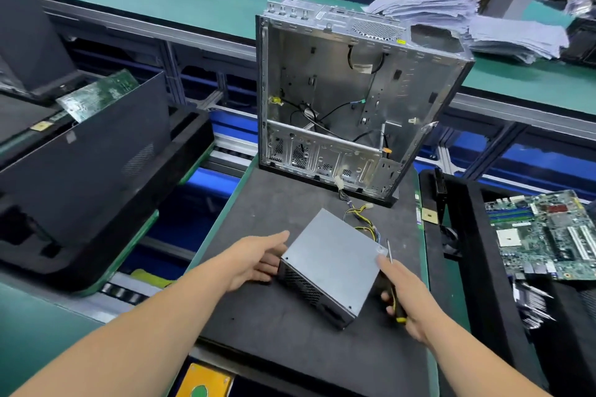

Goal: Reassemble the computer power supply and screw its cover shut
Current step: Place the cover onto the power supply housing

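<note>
Currently fastening the cover: left hand steadies the power supply, fingers relaxed; right hand grips the screwdriver; next, seat its tip in the corner screw

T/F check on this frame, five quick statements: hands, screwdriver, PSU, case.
1. The right hand holds a screwdriver. True.
2. The power supply sits inside the computer case. False: it lies on the black mat, in front of the case.
3. The left hand touches the power supply's left side. True.
4. The case holds a motherboard. False: its bay shows only loose cables; a motherboard lies in the tray to the right.
5. The power supply's wires trail toward the case. True.
</note>
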